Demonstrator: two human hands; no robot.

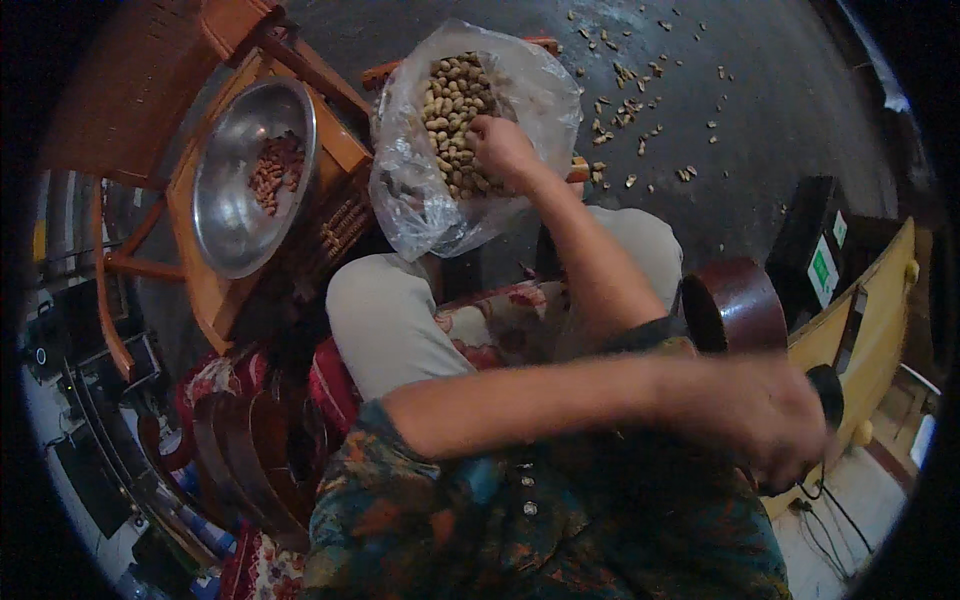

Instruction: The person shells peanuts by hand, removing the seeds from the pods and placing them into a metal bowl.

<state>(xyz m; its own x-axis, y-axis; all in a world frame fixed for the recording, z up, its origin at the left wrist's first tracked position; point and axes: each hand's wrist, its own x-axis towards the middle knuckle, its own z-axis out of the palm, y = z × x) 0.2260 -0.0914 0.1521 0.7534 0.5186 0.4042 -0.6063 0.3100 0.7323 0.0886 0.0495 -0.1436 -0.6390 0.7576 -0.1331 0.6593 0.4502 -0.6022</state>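
Observation:
My right hand (504, 150) reaches into a clear plastic bag (544, 97) of unshelled peanuts (450, 105). Its fingers are bent at the edge of the pile; whether a peanut is between them is hidden. My left forearm crosses in front of my chest. Blurred by motion, my left hand (772, 420) is at the far right, close to a dark rounded object (826, 394), and its fingertips are not clear. To the left, a steel bowl (225, 217) holds a small heap of shelled reddish peanuts (276, 174).
The bowl rests on an orange-brown wooden chair (345, 146). Orange wooden parts (384, 73) show beneath the bag. Broken peanut shells (626, 112) litter the dark floor (780, 97). At right are a black box (802, 240), a yellow wooden panel (874, 322) and cables (825, 517).

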